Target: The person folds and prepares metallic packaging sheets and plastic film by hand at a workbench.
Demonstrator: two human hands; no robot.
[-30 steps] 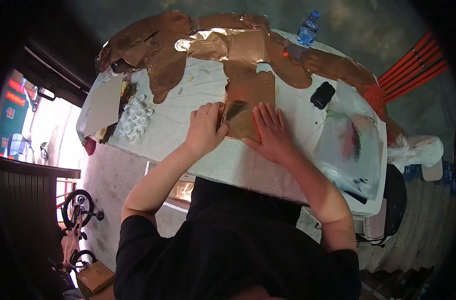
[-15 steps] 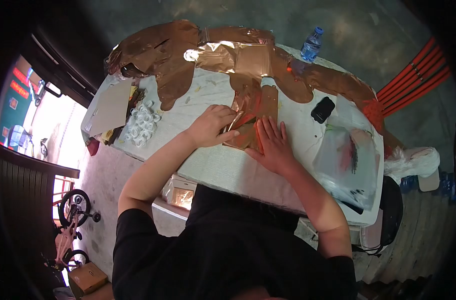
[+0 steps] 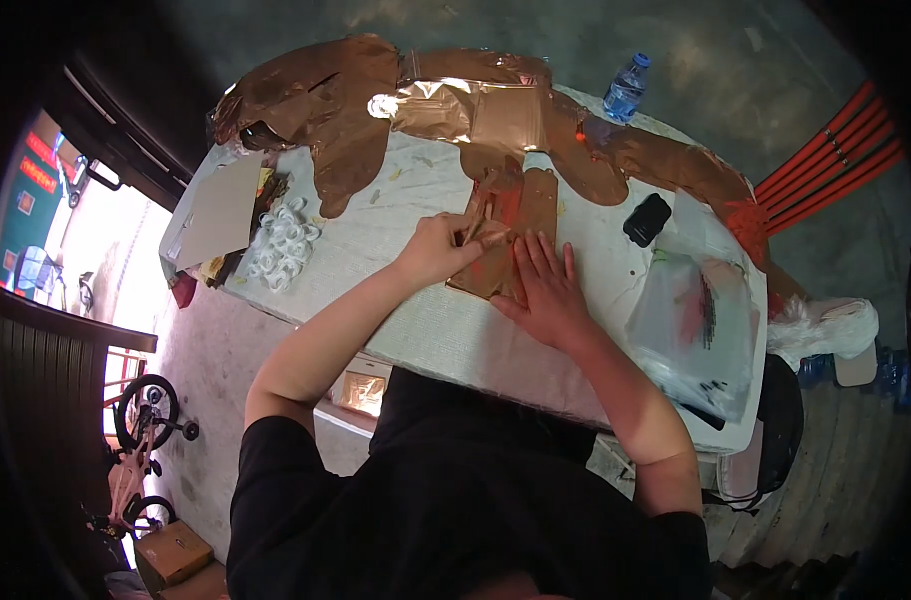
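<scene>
A flat, copper-coloured foil balloon [image 3: 501, 185] lies folded at the middle of the table, in front of me. My left hand [image 3: 439, 250] is closed on its left side, thumb and fingers pinching a raised fold of the foil. My right hand [image 3: 551, 290] rests flat on the lower right part, fingers stretched out and pointing away from me. Just beyond lies a shiny packet of the same copper foil [image 3: 506, 118], with more flat foil balloons [image 3: 351, 150] spread along the far edge.
At left on the table [image 3: 396, 335] are white curled rings [image 3: 282, 245] and a grey card [image 3: 219, 215]. To the right lie a black object [image 3: 647, 219] and clear plastic bags [image 3: 691, 335]. A water bottle [image 3: 627, 90] stands at the far edge, near red poles [image 3: 831, 150].
My left hand has moved slightly right and closed on the foil, drawing its fold inward over the balloon. My right hand has stayed in place.
</scene>
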